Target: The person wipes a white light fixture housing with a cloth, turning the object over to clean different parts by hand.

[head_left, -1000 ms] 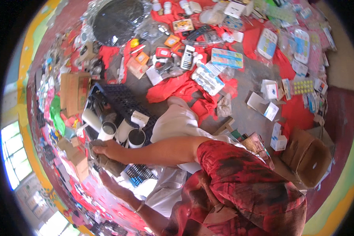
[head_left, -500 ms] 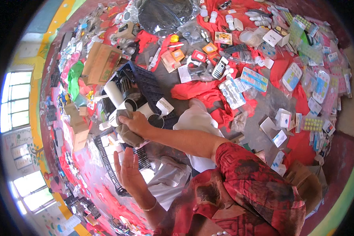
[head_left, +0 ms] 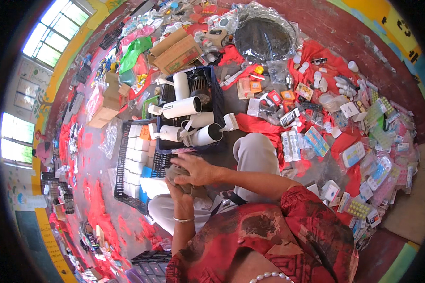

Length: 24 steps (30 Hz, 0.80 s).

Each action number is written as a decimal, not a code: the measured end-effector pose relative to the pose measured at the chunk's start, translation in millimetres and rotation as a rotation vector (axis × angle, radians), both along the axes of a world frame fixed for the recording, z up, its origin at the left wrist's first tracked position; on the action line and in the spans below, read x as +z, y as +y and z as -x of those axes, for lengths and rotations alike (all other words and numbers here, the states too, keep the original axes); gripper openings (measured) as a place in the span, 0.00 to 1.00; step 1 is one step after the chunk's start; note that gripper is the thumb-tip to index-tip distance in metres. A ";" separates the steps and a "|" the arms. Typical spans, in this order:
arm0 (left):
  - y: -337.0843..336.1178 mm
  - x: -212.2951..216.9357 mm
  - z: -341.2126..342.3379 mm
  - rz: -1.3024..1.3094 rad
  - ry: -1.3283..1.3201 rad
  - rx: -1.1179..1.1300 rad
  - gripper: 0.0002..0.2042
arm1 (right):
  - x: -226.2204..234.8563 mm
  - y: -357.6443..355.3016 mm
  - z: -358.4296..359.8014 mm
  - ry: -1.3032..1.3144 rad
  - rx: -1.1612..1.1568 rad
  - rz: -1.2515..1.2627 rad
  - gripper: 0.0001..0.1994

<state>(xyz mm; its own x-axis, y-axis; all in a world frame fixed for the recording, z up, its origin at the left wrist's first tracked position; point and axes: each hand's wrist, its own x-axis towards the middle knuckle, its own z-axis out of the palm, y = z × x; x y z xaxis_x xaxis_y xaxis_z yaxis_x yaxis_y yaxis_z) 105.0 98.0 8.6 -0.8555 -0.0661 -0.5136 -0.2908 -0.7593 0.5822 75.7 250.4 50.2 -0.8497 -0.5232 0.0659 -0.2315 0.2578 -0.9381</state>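
Note:
A grey-brown cloth [head_left: 178,175] is bunched up in front of my lap. My right hand [head_left: 197,170] is closed over its top, while my left hand [head_left: 178,192] grips it from below; some fingers are hidden in its folds. Just beyond my hands stands a dark blue plastic crate [head_left: 218,101]. Several white tube-shaped camera housings lie in it, including a long white housing [head_left: 177,108] across the middle and another white housing [head_left: 207,135] with a dark open end at the near side. My hands are apart from these housings.
A black plastic basket [head_left: 119,181] with rows of small white boxes stands left of my hands. Cardboard boxes [head_left: 178,54] lie beyond the crate. Pill packs [head_left: 359,207] and other packages cover the right side, and a round plastic-wrapped black thing [head_left: 264,40] lies at the back.
My right hand has drawn the cloth back from the white housings toward my lap. My left hand, open and raised before, has closed on the cloth. The view has turned.

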 end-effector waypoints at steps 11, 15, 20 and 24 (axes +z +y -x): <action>29.6 69.1 -8.4 0.108 0.465 0.011 0.24 | 80.2 -0.7 -45.0 0.738 -0.291 0.116 0.30; 43.8 77.4 -12.8 0.025 0.414 -0.130 0.26 | 59.7 -10.1 -31.6 0.545 -0.502 0.176 0.23; 72.0 98.9 -46.6 1.266 0.735 -0.584 0.24 | 47.7 11.8 -8.7 0.176 -0.671 0.288 0.18; 62.5 111.3 -49.8 0.391 0.466 -0.553 0.23 | 70.1 65.0 8.6 -0.164 -0.852 0.628 0.14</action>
